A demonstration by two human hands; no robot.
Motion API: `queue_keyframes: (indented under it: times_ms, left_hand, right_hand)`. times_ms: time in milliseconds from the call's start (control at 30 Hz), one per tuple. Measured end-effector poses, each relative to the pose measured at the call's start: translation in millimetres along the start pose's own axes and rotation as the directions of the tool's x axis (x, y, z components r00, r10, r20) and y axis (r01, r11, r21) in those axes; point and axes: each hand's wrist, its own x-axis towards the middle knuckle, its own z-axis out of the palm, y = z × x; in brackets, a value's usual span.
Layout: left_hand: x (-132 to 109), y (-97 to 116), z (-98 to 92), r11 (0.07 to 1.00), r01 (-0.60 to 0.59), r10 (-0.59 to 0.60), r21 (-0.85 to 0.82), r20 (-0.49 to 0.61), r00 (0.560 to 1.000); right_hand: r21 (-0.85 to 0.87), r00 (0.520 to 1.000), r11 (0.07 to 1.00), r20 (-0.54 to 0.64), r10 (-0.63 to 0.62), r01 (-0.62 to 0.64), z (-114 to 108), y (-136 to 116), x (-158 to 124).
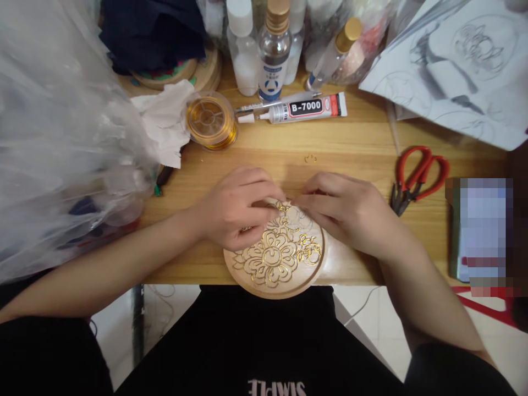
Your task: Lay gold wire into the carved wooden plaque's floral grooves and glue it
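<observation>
A round wooden disc (330,263) with a gold wire flower pattern (270,258) lies at the table's near edge. My left hand (237,208) rests on the disc's upper left, fingers curled and pressed together at the top of the pattern. From the right, my right hand (344,212) meets it, fingertips pinched on a small piece of gold wire (284,207) at the disc's top. Both hands touch the disc.
A B-7000 glue tube (303,108) and a spool of gold wire (211,120) lie behind the hands, with several bottles (273,49) at the back. Red scissors (416,177) lie to the right, drawings (454,60) at back right, a plastic bag (58,132) at left.
</observation>
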Motion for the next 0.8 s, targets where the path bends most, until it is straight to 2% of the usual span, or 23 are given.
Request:
queue_keyframes:
  times_ms: [200, 367, 567, 800]
  left_hand:
    - [0.1, -2.1, 0.7, 0.999, 0.015, -0.015, 0.03, 0.001, 1.0]
    - [1.3, -0.7, 0.2, 1.0, -0.003, 0.003, -0.026, -0.023, 1.0]
    - [1.2, 0.5, -1.1, 0.999, 0.009, -0.008, -0.052, 0.017, 1.0]
    - [-0.7, -1.3, 0.1, 0.994, 0.077, -0.07, -0.072, 0.089, 0.994]
  right_hand:
    - [-0.02, 1.0, 1.0, 0.016, 0.002, -0.002, 0.1, -0.7, 0.0]
    - [-0.03, 1.0, 1.0, 0.025, 0.004, -0.003, 0.7, -0.8, 0.1]
    - [-0.019, 1.0, 1.0, -0.001, 0.0, 0.0, 2.0, -0.3, 0.5]
    - [-0.028, 1.0, 1.0, 0.003, 0.0, 0.001, 1.5, -0.3, -0.4]
